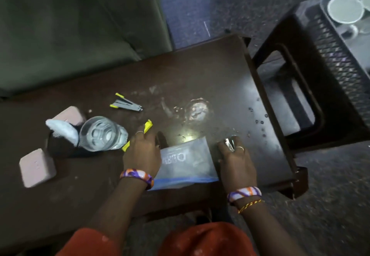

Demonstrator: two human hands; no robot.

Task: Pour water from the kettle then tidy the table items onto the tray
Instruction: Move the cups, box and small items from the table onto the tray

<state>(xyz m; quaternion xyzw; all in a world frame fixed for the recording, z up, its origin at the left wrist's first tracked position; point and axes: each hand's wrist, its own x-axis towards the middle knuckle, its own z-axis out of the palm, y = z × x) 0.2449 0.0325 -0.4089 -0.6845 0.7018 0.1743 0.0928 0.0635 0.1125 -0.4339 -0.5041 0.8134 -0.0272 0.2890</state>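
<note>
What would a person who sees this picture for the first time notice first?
Probably the two hands in the middle of the dark brown table: the left hand grips a yellow-handled tool, and the right hand holds a small shiny metal object. A clear zip plastic bag lies between them, with a clear drinking glass to the left.

The dark brown plastic table (200, 71) has a smooth, glossy top, smeared and wet in patches. A clear drinking glass (100, 133) shines at the left. Just beside it, a white cloth (64, 130) looks soft and matt. Two pale pink blocks (37, 170) look matt and smooth. The translucent plastic zip bag with a blue strip (186, 163) is crinkled and slightly shiny. A small shiny metal clipper (229, 144) gleams in the right hand (236, 161). The grey tray (330, 13) at far right looks like smooth plastic.
</note>
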